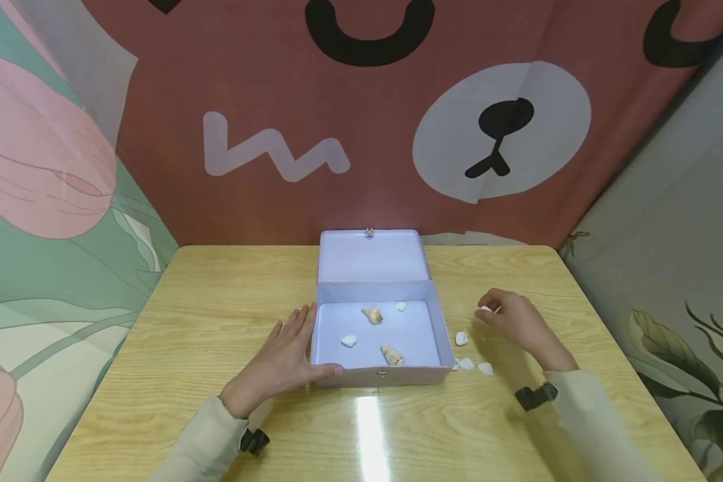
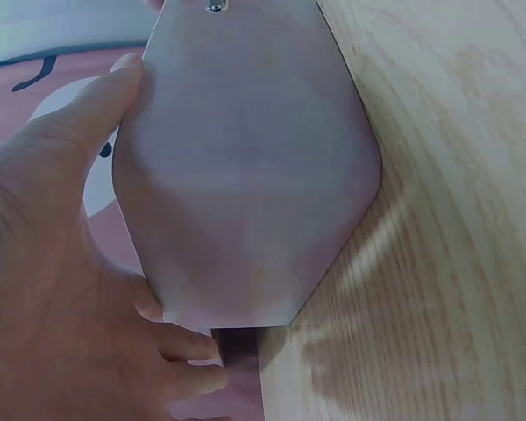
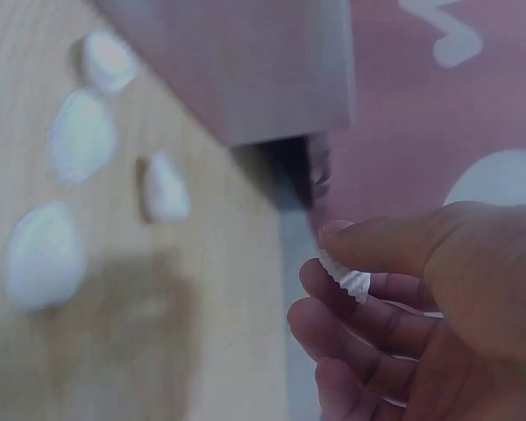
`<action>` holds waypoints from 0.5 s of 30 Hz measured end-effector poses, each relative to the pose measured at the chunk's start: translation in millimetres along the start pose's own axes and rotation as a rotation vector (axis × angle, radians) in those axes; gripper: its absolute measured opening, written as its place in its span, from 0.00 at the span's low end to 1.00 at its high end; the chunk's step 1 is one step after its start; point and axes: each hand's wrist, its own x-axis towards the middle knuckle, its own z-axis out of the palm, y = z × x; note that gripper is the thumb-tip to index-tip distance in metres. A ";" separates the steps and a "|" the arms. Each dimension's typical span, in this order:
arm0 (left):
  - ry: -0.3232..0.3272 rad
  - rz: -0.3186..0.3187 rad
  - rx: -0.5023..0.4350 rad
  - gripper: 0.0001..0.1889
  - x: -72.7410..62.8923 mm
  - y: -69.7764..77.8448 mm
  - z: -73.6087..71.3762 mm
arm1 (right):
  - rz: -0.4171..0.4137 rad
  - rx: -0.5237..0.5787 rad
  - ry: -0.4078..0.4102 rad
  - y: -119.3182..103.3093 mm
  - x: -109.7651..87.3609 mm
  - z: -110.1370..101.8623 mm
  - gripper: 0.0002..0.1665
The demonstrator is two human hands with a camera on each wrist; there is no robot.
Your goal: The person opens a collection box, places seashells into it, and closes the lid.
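Shell [image 3: 354, 282] in R fingers [image 3: 381, 323], shells [image 3: 84, 136] nr box [image 1: 416, 376]

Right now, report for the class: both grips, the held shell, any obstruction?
Right grip pinching white shell, right of box. Left grip touching box's near-left corner. Right wall lies between; lid open.

Left hand [image 1: 283, 356] is kinda parked against an open box [image 1: 355, 379] over here, four shells [image 1: 372, 315] inside, right hand [image 1: 518, 323] pinching a white shell [image 1: 485, 308] above the table [image 1: 223, 288].
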 end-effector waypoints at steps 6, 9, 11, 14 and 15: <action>-0.005 -0.001 -0.003 0.71 0.3 0.4 0.3 | -0.044 -0.014 0.012 -25.1 6.0 -11.0 0.09; -0.002 0.000 -0.005 0.71 0.9 0.0 0.2 | -0.061 -0.026 0.020 -35.4 8.8 -14.9 0.09; -0.001 -0.001 -0.001 0.71 1.1 -0.2 0.4 | -0.073 -0.033 0.022 -42.0 10.9 -16.7 0.08; 0.000 -0.002 0.003 0.71 1.0 -0.1 0.3 | -0.070 -0.031 0.013 -53.7 14.3 -17.1 0.09; 0.000 -0.003 0.003 0.71 0.8 0.1 0.2 | -0.073 -0.030 0.009 -57.7 15.1 -16.9 0.08</action>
